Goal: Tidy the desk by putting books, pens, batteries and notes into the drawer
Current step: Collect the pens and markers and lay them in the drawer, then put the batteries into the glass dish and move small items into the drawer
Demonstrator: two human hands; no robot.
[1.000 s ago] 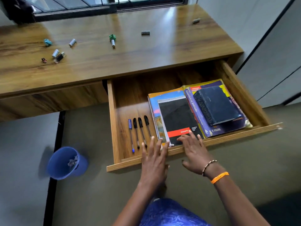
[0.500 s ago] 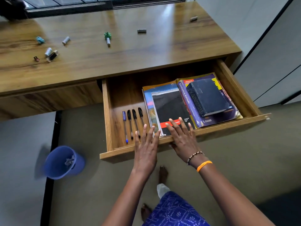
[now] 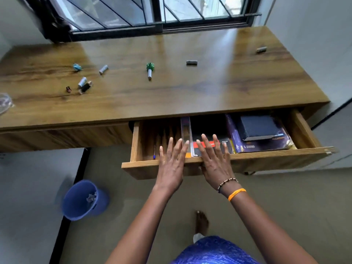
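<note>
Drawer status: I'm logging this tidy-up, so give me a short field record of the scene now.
drawer: partly open, under the desk
left hand: flat, fingers straight, on the drawer's front edge
right hand: flat, same edge
in drawer: stacked books, blue pen
on the desk: batteries, small bits
floor: blue bin

I see the wooden drawer (image 3: 247, 162) half open at centre right, books (image 3: 261, 138) stacked inside, batteries (image 3: 103, 69) scattered upper left.

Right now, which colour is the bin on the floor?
Blue; the bin shows clearly in the head view.
</note>
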